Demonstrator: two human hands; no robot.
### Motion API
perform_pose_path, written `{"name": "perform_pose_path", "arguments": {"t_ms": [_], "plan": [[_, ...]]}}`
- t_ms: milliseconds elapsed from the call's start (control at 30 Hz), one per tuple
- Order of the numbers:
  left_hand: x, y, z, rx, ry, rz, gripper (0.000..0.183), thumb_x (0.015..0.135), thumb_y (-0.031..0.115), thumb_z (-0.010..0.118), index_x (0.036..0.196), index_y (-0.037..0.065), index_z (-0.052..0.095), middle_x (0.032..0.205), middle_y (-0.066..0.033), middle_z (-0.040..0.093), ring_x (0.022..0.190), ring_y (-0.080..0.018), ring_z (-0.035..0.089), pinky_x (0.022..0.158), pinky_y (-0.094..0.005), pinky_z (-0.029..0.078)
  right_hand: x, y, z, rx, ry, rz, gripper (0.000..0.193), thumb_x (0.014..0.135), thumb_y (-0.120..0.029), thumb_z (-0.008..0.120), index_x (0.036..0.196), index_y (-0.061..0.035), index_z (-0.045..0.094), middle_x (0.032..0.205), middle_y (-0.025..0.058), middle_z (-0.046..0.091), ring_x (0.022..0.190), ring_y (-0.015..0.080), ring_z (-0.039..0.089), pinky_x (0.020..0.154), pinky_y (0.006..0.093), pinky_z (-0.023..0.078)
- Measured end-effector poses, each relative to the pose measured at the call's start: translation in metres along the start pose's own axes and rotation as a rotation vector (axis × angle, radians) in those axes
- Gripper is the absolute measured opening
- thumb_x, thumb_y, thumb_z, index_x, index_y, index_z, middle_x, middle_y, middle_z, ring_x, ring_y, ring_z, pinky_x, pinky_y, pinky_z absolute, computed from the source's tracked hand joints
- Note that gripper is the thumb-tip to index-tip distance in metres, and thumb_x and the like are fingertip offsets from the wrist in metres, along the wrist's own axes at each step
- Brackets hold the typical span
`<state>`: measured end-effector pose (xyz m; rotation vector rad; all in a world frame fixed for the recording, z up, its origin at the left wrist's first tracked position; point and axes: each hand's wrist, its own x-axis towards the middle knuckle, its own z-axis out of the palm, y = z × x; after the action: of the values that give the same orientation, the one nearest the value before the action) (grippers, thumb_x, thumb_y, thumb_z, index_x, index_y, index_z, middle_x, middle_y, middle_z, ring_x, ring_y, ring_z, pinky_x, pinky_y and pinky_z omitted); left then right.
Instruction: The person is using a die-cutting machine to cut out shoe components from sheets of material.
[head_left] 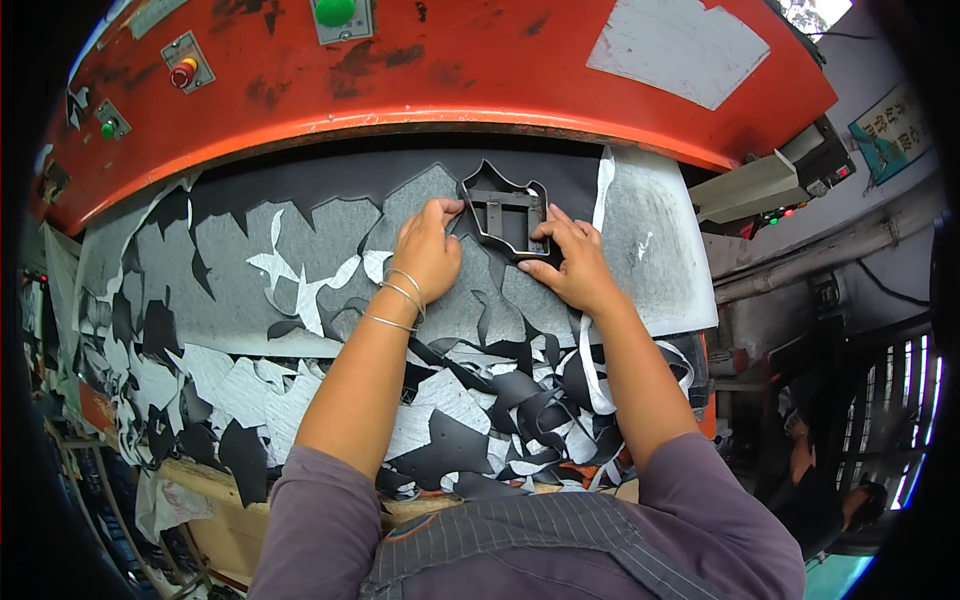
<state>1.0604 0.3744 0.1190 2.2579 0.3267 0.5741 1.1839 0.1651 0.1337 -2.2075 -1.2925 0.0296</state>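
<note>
A metal cutting die (507, 199) with an angular outline and inner crossbars lies on the black sheet material (400, 170), near its cut edge. My left hand (430, 250) has its fingers curled, their tips against the die's left wall. On the other side, my right hand (577, 262) pinches the die's right wall, with fingers over the rim and thumb low outside. Pale grey board (240, 245) shows below the sheet's jagged edge. White scraps (305, 285) lie on the board left of my left hand.
An orange press beam (400, 90) spans the far side, with a green button (335, 11) and a red knob (183, 72). Black and white offcuts (445, 440) are heaped along the near edge. A white strip (597, 370) hangs by my right forearm. A control box (825, 160) stands right.
</note>
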Motion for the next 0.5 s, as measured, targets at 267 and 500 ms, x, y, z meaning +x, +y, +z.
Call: {"name": "perform_pose_path", "arguments": {"t_ms": [267, 500], "plan": [[-0.0025, -0.0055, 0.0021, 0.045, -0.003, 0.042, 0.039, 0.076, 0.001, 0.05, 0.115, 0.002, 0.046, 0.118, -0.0164, 0.06, 0.116, -0.0304, 0.053, 0.106, -0.0417, 0.032, -0.001, -0.0027, 0.0024, -0.026, 0.055, -0.024, 0.046, 0.071, -0.034, 0.079, 0.104, -0.0096, 0.06, 0.124, 0.0227, 0.057, 0.128, 0.0333, 0.046, 0.103, 0.0475, 0.031], [0.0025, -0.0018, 0.0001, 0.068, -0.004, 0.083, 0.04, 0.076, 0.001, 0.051, 0.115, 0.001, 0.045, 0.122, -0.0169, 0.058, 0.123, -0.0325, 0.049, 0.107, -0.0411, 0.031, 0.0008, -0.0067, -0.0012, -0.028, 0.054, 0.003, 0.05, 0.07, -0.037, 0.079, 0.107, -0.009, 0.059, 0.129, 0.0252, 0.053, 0.128, 0.0373, 0.044, 0.103, 0.0488, 0.031]]}}
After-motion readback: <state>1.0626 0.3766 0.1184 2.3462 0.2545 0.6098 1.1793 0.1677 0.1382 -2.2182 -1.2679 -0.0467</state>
